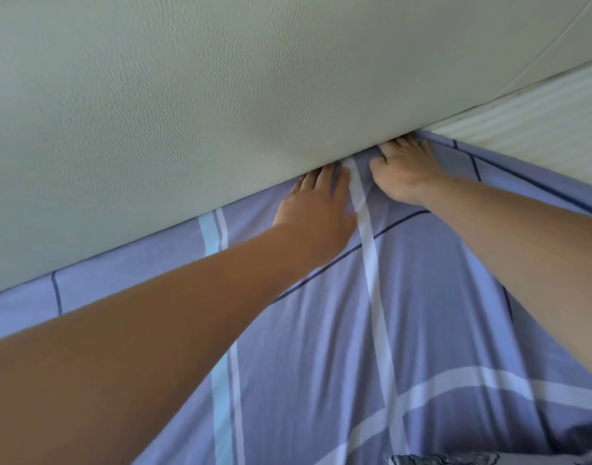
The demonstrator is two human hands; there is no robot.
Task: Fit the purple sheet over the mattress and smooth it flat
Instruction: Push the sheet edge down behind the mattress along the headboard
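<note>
Purple sheet (321, 330) is spread over mattress (539, 129), its top edge pushed against the headboard (187, 95). Left hand (316, 203) and right hand (405, 172) are pressed flat with straight fingers, nothing gripped. Fabric is judged light, soft and crease-prone; hem beside the bare right corner should be taken.

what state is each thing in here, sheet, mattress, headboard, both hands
purple sheet: spread out, creased, top edge pushed to the headboard seam
mattress: bare at upper right, covered elsewhere
headboard: upright, meeting the sheet edge
left hand: flat, fingers pressing the sheet at the seam
right hand: on the sheet's edge, fingertips at the seam
</note>
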